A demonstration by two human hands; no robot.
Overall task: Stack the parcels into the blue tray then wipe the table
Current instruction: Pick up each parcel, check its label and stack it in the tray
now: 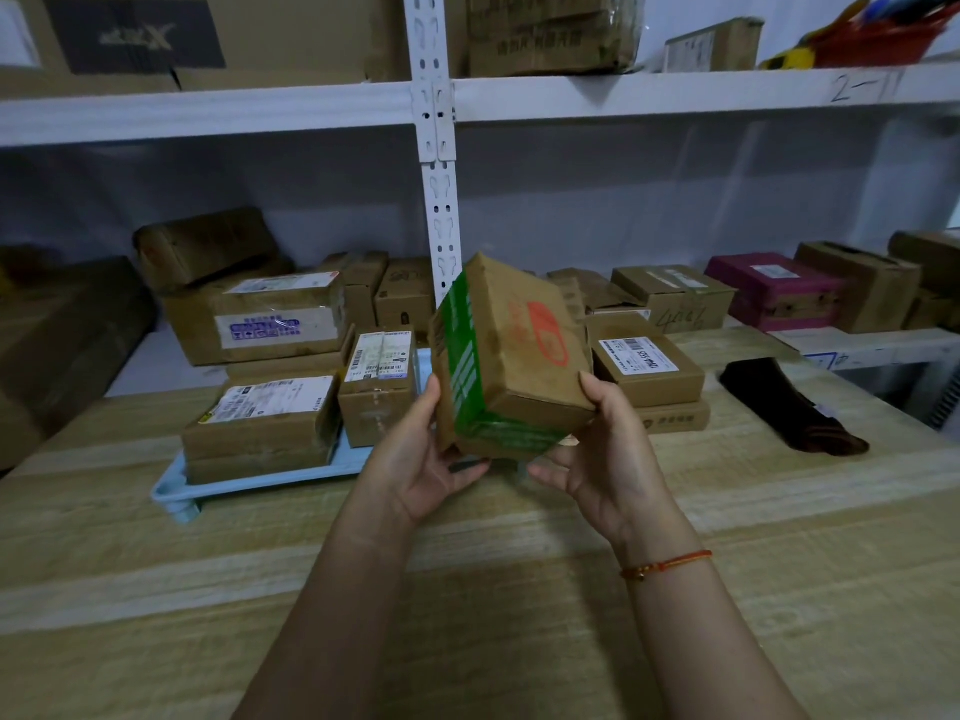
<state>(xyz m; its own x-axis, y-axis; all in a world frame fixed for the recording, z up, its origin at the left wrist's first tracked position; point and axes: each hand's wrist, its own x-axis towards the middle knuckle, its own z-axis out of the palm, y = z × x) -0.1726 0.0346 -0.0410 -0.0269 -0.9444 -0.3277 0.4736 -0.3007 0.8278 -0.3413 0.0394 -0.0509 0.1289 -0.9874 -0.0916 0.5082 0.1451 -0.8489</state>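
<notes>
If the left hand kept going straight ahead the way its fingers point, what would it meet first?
The left hand already holds the green-taped parcel. Beyond it, probably the small labelled parcel standing in the blue tray, though depth is unclear.

two bare forearms, no sleeves in view; left hand [423, 459] unadorned; right hand [605, 459] with thin red-orange cord bracelet [667, 565] at wrist.
</notes>
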